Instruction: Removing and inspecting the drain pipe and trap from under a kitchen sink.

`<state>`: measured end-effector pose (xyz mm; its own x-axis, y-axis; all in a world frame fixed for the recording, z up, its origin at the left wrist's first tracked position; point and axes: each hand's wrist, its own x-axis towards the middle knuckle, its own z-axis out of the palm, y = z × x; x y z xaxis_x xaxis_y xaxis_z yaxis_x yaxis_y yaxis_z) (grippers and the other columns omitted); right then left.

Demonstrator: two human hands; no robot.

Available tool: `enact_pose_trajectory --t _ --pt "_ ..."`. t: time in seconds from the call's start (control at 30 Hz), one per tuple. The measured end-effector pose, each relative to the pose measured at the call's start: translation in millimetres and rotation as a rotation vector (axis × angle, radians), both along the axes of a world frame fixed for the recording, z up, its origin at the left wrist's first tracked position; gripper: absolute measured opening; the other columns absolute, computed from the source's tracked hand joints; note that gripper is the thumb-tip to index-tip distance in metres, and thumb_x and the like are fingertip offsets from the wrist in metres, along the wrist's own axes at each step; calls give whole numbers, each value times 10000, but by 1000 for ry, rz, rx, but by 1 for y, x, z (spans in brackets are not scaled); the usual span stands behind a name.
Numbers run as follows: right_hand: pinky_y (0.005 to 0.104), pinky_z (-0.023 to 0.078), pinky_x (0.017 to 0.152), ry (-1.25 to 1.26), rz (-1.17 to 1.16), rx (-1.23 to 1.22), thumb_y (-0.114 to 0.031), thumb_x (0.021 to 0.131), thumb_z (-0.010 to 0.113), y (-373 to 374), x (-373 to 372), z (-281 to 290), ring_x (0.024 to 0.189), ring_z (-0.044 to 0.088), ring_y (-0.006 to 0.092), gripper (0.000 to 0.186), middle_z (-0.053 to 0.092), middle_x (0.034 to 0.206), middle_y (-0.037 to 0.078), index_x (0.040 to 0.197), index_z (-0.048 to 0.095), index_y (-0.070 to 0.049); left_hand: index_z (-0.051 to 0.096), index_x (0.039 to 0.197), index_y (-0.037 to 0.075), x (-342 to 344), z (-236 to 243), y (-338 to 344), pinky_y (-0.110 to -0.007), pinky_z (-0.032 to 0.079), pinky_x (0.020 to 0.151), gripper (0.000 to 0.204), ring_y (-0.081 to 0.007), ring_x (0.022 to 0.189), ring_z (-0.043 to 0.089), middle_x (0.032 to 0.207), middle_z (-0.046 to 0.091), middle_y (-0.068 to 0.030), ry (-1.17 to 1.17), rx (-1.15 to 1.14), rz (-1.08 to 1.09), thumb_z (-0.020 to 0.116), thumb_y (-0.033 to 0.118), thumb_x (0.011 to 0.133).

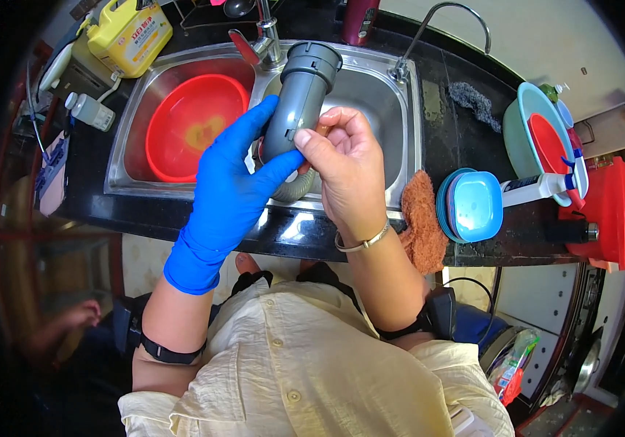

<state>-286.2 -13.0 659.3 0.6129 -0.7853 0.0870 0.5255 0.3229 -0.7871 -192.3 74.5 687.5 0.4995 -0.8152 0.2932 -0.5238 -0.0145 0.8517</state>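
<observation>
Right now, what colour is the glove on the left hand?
Blue, on the left hand; head view.

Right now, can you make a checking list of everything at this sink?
Surface: black countertop around a steel double sink.
Job's things: grey plastic drain pipe held over the sink, with a ribbed hose below it.
Clutter: red basin in the left bowl, yellow jug, orange cloth, blue dishes, spray bottle, red lidded pot.
Hands: left hand in a blue glove and bare right hand both grip the pipe.
Cables: a black cable below the counter.
Surroundings: two taps behind the sink.
</observation>
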Motion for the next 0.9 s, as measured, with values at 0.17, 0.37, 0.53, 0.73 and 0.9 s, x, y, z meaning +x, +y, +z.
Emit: enact_pose_trajectory --t 0.17,0.37,0.53,0.73,0.9 --pt "206 445 510 10 -9 10 4 740 601 0 1 0 635 532 114 270 540 802 88 930 415 -42 450 1200 2 0 1 -1 -322 387 892 535 -197 1028 521 1108 548 -139 32 18 -12 669 147 734" --pt "201 438 490 14 -24 9 -2 737 601 -1 2 2 623 528 109 270 537 794 82 921 409 -47 448 1216 20 -2 10 -2 -332 358 928 516 -182 1053 504 1128 545 -118 80 72 -16 652 118 752" --pt "193 435 482 69 -11 7 -7 731 600 -2 4 4 608 527 108 273 539 781 81 913 402 -55 455 1211 22 1 9 -2 -334 357 926 512 -181 1042 510 1122 550 -114 105 68 -18 654 130 752" --pt "221 457 527 16 7 0 -5 730 603 -4 5 1 614 536 120 263 540 772 75 899 409 -57 461 1204 13 5 10 -1 -328 361 921 475 -177 1036 514 1111 554 -115 68 77 -33 622 106 767" --pt "200 436 552 -51 53 33 2 735 615 -3 1 -9 644 516 78 218 533 773 38 845 436 -57 466 1189 -2 10 0 1 -303 407 858 461 -201 980 544 1071 567 -150 38 -24 -50 611 120 769"
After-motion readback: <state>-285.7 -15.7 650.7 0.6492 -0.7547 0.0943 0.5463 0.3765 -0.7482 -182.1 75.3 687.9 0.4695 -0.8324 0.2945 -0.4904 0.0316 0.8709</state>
